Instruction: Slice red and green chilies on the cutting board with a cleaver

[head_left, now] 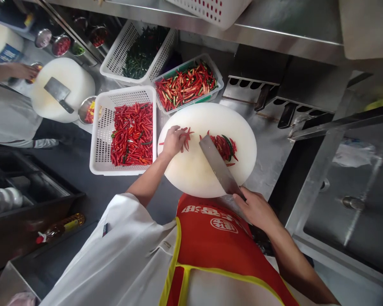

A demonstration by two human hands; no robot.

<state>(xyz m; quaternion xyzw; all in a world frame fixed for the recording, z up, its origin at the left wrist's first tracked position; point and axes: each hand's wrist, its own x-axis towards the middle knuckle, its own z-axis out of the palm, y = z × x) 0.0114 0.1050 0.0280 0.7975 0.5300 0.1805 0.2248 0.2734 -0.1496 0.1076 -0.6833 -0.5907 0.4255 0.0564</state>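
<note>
My right hand [253, 207] is wrapped round the dark handle of a cleaver [217, 165], its broad blade lying over the round white chopping board [188, 174]. Just right of the blade sits a heap of cut red chilies [221, 146] with a dark green one among them. On the board's left part, my left hand [174, 141] has its fingers curled on a small bunch of red chilies [187, 138]; its fingertips are partly hidden. Beside that hand stands a white perforated basket [124, 172] of whole red chilies [132, 136].
Behind the board is a clear tub [219, 83] of sliced chilies; a white basket [113, 70] holds dark greens. More cleavers [287, 115] sit in a rack at right, near a steel sink [325, 229]. At left, a co-worker's hand [25, 71] is by another board [43, 100]. A shelf [284, 36] overhangs.
</note>
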